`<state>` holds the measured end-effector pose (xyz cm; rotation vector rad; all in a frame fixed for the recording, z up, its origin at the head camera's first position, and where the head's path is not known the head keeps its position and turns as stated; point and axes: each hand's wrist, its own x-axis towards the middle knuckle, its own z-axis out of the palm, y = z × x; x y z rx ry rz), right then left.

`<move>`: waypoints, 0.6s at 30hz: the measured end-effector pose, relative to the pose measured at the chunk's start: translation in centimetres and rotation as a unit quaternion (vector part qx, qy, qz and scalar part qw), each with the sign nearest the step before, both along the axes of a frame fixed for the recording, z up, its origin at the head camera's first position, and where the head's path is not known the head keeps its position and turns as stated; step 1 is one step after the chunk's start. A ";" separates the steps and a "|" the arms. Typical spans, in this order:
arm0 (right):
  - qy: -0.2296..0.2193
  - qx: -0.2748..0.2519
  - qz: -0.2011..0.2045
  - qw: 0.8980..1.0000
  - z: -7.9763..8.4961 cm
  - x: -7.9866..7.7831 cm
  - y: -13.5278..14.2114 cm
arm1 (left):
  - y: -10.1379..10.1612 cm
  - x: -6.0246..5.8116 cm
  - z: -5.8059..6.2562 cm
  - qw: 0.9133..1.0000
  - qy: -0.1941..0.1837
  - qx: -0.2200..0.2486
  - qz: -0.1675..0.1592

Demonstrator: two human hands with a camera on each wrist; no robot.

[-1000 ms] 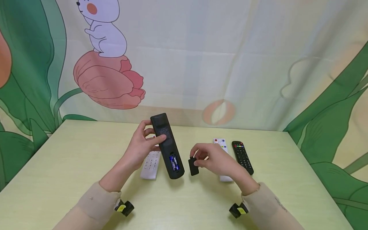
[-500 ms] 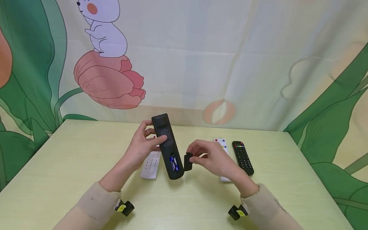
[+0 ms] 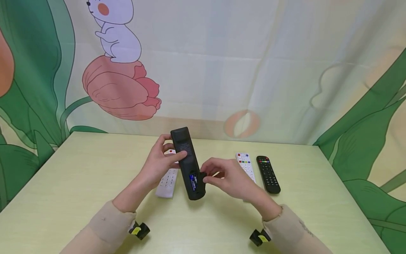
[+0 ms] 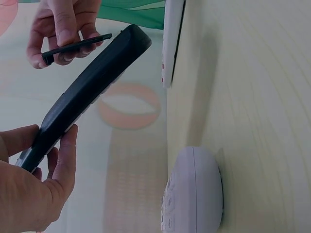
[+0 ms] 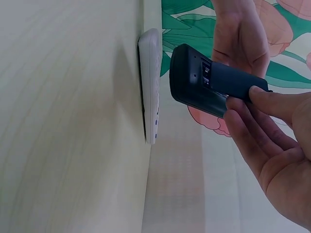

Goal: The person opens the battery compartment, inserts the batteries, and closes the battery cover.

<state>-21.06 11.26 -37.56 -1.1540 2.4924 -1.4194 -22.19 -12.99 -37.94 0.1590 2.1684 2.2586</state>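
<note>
My left hand [image 3: 160, 163] grips a black remote control [image 3: 185, 150] near its upper end, thumb across its back, above the table. The back faces up toward the head camera, and blue batteries [image 3: 193, 182] show in its uncovered compartment. Between thumb and fingers my right hand [image 3: 229, 178] pinches the small black battery cover [image 5: 238, 80]. In the head view the cover overlaps the remote's right edge beside the compartment. From the left wrist view, the cover [image 4: 77, 45] is tilted over the remote's back, one end close to the remote's lower end.
On the table [image 3: 95, 169], a white remote [image 3: 167, 183] lies behind the held one. A second white remote [image 3: 245, 164] is partly hidden by the right hand. To its right lies another black remote [image 3: 268, 174]. A printed curtain [image 3: 196, 70] hangs behind the table.
The right hand has carried the battery cover leftward, from apart from the remote to overlapping its edge. The left hand and the black remote have shifted slightly right.
</note>
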 end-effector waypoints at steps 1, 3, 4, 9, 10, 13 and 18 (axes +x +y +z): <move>0.002 0.001 0.001 1.000 -0.1 0.0 -0.1 | 0.1 0.0 0.0 1.000 0.000 0.000 0.000; 0.012 0.003 0.004 1.000 -0.2 0.0 -0.2 | 0.2 0.0 0.0 1.000 0.001 0.002 -0.002; 0.017 0.005 0.005 1.000 -0.2 0.0 -0.2 | 0.2 0.0 0.0 1.000 0.001 0.002 -0.004; 0.030 0.013 0.009 0.999 -0.1 0.1 -0.2 | 0.5 -0.1 0.1 1.000 0.004 0.005 -0.010; 0.030 0.014 0.010 0.999 -0.1 0.1 -0.2 | 0.5 -0.1 0.1 1.000 0.004 0.005 -0.010; 0.031 0.018 0.009 0.999 -0.1 0.1 -0.2 | 0.6 -0.1 0.1 1.000 0.002 0.006 -0.011; 0.038 0.016 -0.001 0.999 -0.2 0.1 -0.2 | 0.7 -0.1 0.2 1.000 0.000 0.007 -0.010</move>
